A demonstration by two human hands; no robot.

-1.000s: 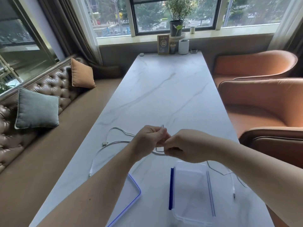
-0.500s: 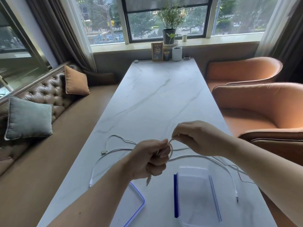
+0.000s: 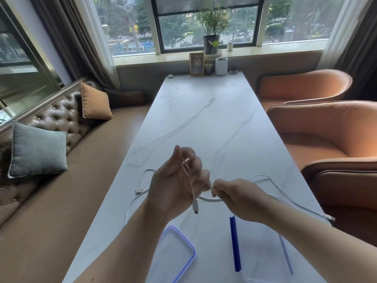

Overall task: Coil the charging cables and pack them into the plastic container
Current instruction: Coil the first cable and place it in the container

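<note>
My left hand is raised palm-up above the marble table with a white charging cable running through its fingers; the plug end hangs below the palm. My right hand pinches the same cable just to the right, and the rest trails right to a plug at the table's edge. A second white cable lies loose on the table behind my left wrist. The clear plastic container with blue clips sits at the front right, partly hidden by my right forearm.
The container's blue-rimmed lid lies at the front left of the container. Orange armchairs stand close on the right, a brown tufted sofa with cushions on the left. A sign, cup and plant stand at the far end.
My left hand has turned palm-up and lifted, the plug now dangling under it. My right hand has dropped down beside it, still pinching the cable. The camera tilted up slightly.
</note>
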